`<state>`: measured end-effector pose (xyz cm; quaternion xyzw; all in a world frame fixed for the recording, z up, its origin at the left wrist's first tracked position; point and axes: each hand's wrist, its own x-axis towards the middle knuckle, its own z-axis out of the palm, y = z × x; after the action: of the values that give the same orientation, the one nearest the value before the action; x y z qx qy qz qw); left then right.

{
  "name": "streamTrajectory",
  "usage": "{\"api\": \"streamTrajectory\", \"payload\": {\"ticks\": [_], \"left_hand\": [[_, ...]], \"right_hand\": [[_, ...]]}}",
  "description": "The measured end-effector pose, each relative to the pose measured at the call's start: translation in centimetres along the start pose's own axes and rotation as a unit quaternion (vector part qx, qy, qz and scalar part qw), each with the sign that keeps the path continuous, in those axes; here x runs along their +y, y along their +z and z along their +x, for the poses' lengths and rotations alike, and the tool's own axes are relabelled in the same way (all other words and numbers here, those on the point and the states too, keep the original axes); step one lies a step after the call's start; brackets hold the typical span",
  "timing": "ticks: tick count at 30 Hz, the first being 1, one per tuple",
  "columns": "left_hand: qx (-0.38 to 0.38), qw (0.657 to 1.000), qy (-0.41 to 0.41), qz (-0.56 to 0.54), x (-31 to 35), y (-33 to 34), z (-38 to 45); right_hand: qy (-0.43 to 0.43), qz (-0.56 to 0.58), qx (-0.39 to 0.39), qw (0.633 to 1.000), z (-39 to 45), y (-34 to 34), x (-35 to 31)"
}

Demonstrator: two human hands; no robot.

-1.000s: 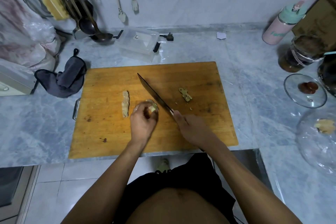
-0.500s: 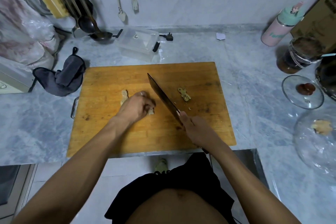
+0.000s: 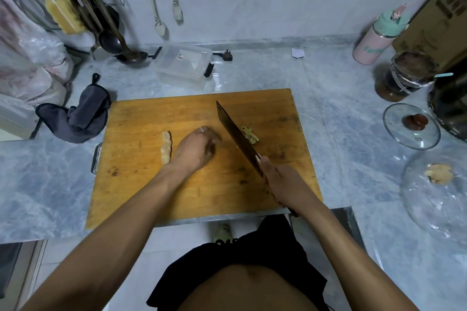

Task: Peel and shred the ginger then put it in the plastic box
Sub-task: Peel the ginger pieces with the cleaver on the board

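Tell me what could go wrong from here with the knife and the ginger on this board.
1. The left hand is curled over a ginger piece close to the knife blade; a slip could nick the fingers.
2. The ginger slices lie right beside the blade on its far side and could get scattered across the cutting board.
3. The plastic box sits behind the board with its lid on, so shreds could spill while it gets opened.

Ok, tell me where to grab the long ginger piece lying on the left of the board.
Pinch the long ginger piece across its narrow middle, coming from above. It lies flat on the cutting board, long axis pointing away from the person, with bare board on both sides, just left of the left hand.
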<state>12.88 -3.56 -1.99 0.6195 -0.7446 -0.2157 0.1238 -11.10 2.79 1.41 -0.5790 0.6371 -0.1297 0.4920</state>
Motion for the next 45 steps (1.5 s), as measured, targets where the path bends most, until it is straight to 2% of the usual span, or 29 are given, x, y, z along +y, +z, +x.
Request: {"api": "streamTrajectory", "payload": {"ticks": [2, 4, 7, 9, 11, 14, 15, 19, 25, 28, 33, 45], "left_hand": [[-0.001, 1.000, -0.010, -0.017, 1.2, 0.7, 0.3], [0.022, 0.998, -0.052, -0.040, 2.1, 1.2, 0.1], [0.119, 0.982, -0.131, -0.070, 2.3, 2.0, -1.2], [0.160, 0.969, -0.187, -0.034, 1.9, 2.4, -2.5], [0.147, 0.962, -0.229, -0.032, 1.3, 2.7, -3.5], [0.143, 0.951, -0.256, -0.095, 0.6, 2.9, -3.9], [0.160, 0.939, -0.275, -0.127, 0.4, 2.7, -3.8], [0.204, 0.847, -0.383, -0.306, -0.2, 1.9, -3.5], [0.210, 0.830, -0.379, -0.352, -1.5, 2.4, -3.5], [0.215, 0.840, -0.348, -0.357, -1.9, 2.6, -4.0], [0.196, 0.880, -0.298, -0.314, -1.4, 3.3, -4.8], [0.218, 0.945, -0.183, -0.162, -1.5, 4.3, -5.2]], "right_hand": [[-0.003, -0.003, 0.006, 1.000, 0.0, -0.4, 0.0], [-0.002, -0.009, 0.011, 1.000, 0.1, -0.6, 0.1], [-0.003, -0.007, 0.010, 1.000, 0.2, -0.7, 0.2], [-0.006, -0.002, 0.006, 1.000, 0.3, -0.3, 0.2], [-0.012, -0.007, -0.003, 1.000, 0.5, 0.2, 0.0], [-0.037, -0.009, -0.018, 0.999, 0.8, 1.0, -0.4], [-0.044, -0.010, -0.026, 0.999, 0.9, 1.2, -0.6], [-0.052, -0.027, -0.050, 0.997, 1.0, 2.0, -1.1], [-0.044, -0.050, -0.074, 0.995, 0.9, 2.9, -1.7], [-0.042, -0.061, -0.077, 0.994, 0.8, 3.3, -2.4], [-0.052, -0.069, -0.080, 0.993, 1.3, 4.2, -2.9], [-0.048, -0.047, -0.084, 0.994, 0.9, 4.2, -4.1]]}}
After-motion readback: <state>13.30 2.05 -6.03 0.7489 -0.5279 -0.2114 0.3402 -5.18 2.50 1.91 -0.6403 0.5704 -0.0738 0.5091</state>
